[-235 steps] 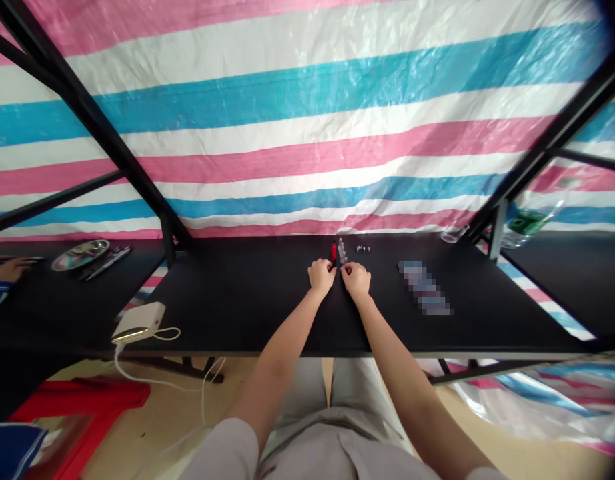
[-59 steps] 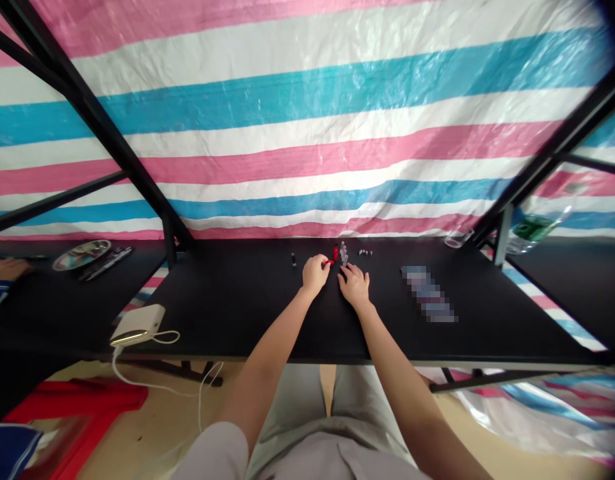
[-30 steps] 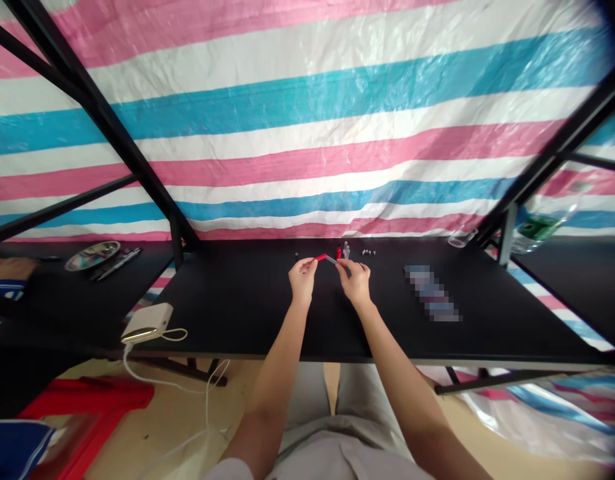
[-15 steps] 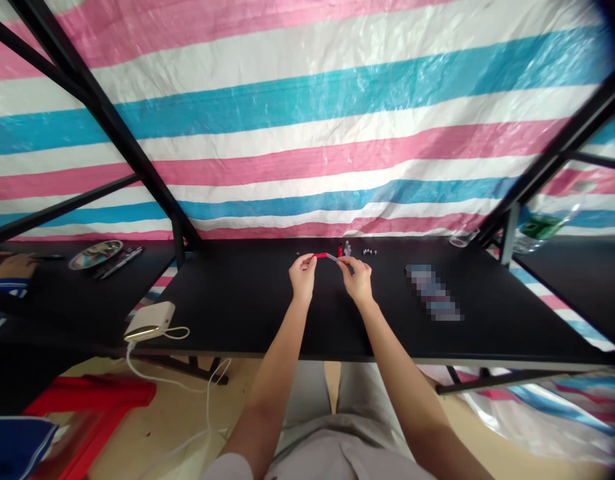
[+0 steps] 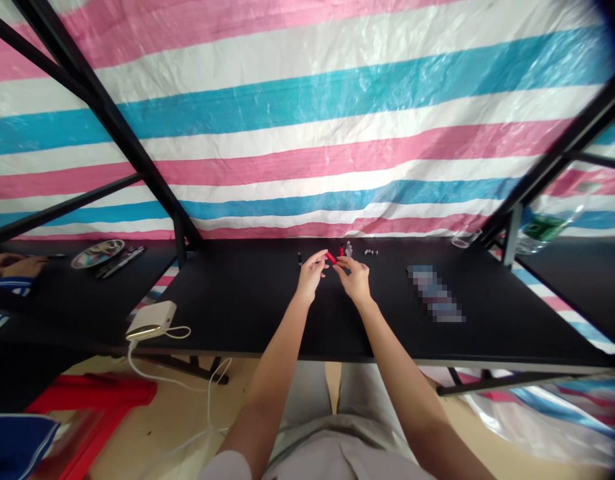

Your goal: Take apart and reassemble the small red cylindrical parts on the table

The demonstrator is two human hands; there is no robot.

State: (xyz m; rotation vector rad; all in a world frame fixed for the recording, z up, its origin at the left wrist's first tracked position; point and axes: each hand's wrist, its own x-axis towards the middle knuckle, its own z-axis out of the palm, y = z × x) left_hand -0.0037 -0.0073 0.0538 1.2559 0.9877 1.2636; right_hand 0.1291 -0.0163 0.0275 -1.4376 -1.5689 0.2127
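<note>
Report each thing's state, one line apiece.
Red tube: tilted; right hand pinching, left hand at far end
Black piece: unheld
Clear pieces: clustered beside another red piece
Silver pieces: lined up
White power bank: flat, cable attached
Metal plate: holding items
Pens: lying beside plate
Green-labelled bottle: fill unclear

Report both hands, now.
Left hand: at one end of the red piece; grip state cannot be told.
Right hand: closed, holding the red piece.

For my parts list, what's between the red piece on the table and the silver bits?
In the head view, clear pieces lie between the red piece and the silver bits.
</note>
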